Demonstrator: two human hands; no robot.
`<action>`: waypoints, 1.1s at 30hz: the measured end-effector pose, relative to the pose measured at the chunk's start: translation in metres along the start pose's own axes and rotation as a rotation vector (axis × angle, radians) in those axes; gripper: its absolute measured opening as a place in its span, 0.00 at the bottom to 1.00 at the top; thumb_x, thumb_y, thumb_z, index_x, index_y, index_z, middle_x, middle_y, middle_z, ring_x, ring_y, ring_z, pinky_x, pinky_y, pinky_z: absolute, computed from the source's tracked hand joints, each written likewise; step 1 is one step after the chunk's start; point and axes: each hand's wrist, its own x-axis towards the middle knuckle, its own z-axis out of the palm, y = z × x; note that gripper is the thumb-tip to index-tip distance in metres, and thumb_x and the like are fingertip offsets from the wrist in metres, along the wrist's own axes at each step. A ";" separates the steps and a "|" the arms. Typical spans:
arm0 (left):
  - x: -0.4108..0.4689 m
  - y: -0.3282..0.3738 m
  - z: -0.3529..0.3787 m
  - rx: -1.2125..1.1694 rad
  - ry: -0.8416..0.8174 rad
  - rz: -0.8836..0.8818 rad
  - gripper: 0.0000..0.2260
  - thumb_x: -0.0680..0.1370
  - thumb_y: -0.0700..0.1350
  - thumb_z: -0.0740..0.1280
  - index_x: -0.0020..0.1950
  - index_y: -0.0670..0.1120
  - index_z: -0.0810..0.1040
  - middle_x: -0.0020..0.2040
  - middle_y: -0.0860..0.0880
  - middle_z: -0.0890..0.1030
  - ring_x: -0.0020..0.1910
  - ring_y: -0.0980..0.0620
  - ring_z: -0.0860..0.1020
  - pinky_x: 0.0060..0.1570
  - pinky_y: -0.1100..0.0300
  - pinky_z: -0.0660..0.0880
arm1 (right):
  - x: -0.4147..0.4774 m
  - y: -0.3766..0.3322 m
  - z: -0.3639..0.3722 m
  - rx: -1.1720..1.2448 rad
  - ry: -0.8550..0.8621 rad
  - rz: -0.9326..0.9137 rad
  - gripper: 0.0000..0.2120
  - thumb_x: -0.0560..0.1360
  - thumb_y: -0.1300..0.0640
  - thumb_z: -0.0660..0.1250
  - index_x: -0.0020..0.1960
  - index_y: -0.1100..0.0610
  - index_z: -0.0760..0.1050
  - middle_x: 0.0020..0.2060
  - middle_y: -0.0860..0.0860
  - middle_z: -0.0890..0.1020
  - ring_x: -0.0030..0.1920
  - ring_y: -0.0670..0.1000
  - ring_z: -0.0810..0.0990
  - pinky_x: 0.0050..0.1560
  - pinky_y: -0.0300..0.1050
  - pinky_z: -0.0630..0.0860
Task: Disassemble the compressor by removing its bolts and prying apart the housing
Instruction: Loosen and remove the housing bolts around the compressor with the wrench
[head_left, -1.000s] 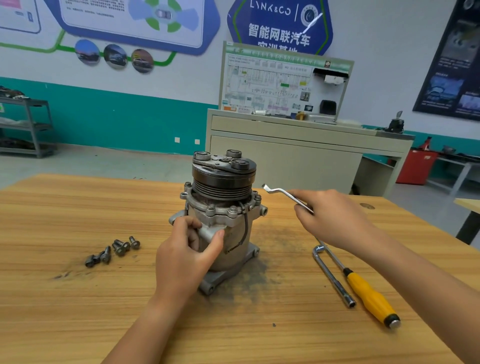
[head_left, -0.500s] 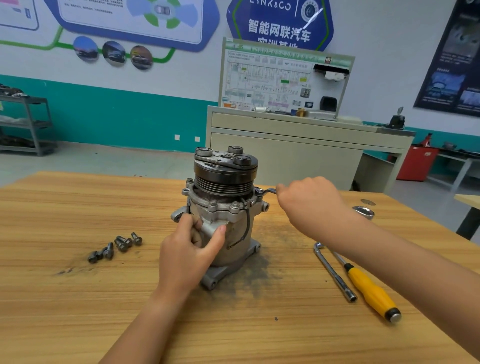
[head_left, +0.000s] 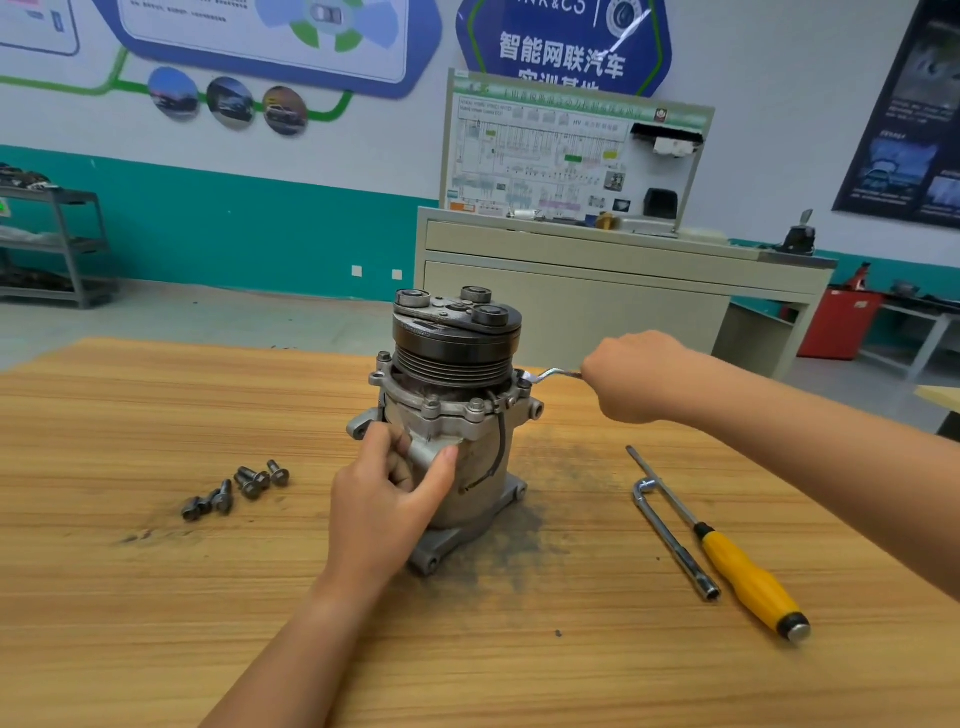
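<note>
The right hand (head_left: 634, 379), curled round the wrench (head_left: 550, 374), now sets its tip on the compressor (head_left: 457, 364) flange, clear 1 s earlier. The left hand (head_left: 379, 499) still clasps the compressor.

Blue wall sign (head_left: 563, 47): seemingly "智能网联汽车"

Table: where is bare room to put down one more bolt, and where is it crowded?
Bare wood lies on the table left of the compressor, behind and in front of the bolts, and along the near edge between the left forearm and the screwdriver. Crowded: right of the compressor, where the socket wrench and screwdriver lie beside the right arm.
</note>
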 end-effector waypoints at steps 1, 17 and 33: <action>0.000 -0.001 0.001 -0.005 -0.004 -0.003 0.14 0.69 0.54 0.70 0.37 0.51 0.66 0.26 0.55 0.70 0.23 0.57 0.65 0.25 0.67 0.60 | 0.006 -0.001 -0.001 -0.027 0.012 0.018 0.10 0.75 0.66 0.55 0.35 0.59 0.65 0.30 0.50 0.66 0.27 0.48 0.65 0.25 0.40 0.59; -0.001 -0.004 0.002 -0.019 -0.020 -0.017 0.13 0.69 0.51 0.71 0.38 0.52 0.66 0.26 0.54 0.71 0.23 0.57 0.66 0.25 0.66 0.62 | -0.006 0.001 0.045 0.157 0.210 -0.006 0.18 0.78 0.63 0.55 0.67 0.53 0.59 0.27 0.48 0.68 0.25 0.47 0.68 0.23 0.40 0.65; -0.002 -0.001 0.001 -0.042 -0.003 -0.013 0.13 0.70 0.54 0.70 0.38 0.54 0.65 0.25 0.56 0.71 0.24 0.57 0.67 0.25 0.68 0.62 | -0.018 -0.001 -0.006 -0.077 0.066 -0.111 0.06 0.79 0.57 0.50 0.50 0.57 0.64 0.28 0.49 0.67 0.27 0.47 0.65 0.25 0.40 0.61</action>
